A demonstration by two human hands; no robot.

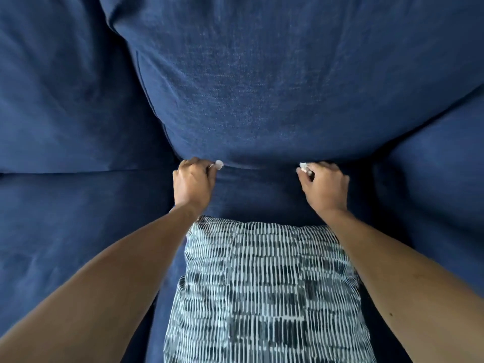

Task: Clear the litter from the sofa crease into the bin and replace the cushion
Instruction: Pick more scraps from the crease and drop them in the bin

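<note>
Both hands work at the sofa crease [258, 167], where the back cushion [262, 87] meets the seat. The left hand [193, 183], at the crease's left end, has its fingers [209, 167] pinched on one small white scrap of litter [219, 164]; the right hand [326, 186], at the crease's right end, pinches a second crumpled white scrap [303, 167]. The one patterned throw cushion [264, 292] lies flat on the seat in front of the crease, likely set there to expose it. Two scraps show, one per hand; no bin is in view
</note>
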